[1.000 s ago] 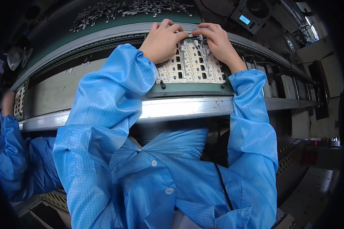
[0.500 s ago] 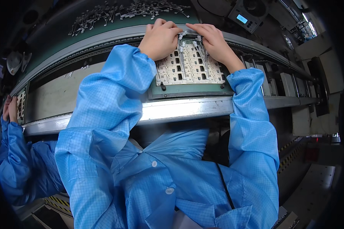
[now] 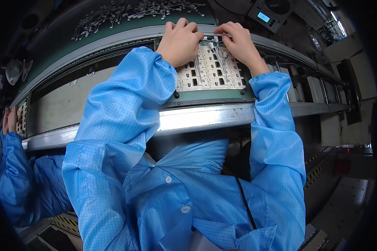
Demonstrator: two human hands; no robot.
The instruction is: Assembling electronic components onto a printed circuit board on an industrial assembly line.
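A panel of white circuit boards [image 3: 209,82] with rows of black components lies on a green carrier [image 3: 209,96] in front of me. Thin white cables [image 3: 224,69] with small white plugs lie across it. At the panel's far left corner is my left hand [image 3: 181,43], its fingers curled together; the fingertips face away, so whatever is in them is hidden. Over the far right part my right hand [image 3: 240,47] has thumb and bent fingers closed around a white cable end near the far edge. A small gap separates the two hands, with white plugs between them.
Beyond the rail, a tangle of white cables [image 3: 155,11] rests on a green surface. A metal rail [image 3: 205,118] runs along the near side. Far left, a co-worker's hands [image 3: 10,120] touch another board panel. A device with a lit screen [image 3: 263,17] stands far right.
My right hand has shifted slightly right and its stretched fingers have curled in. My left hand has moved a little to the right. The white plugs between them have moved.
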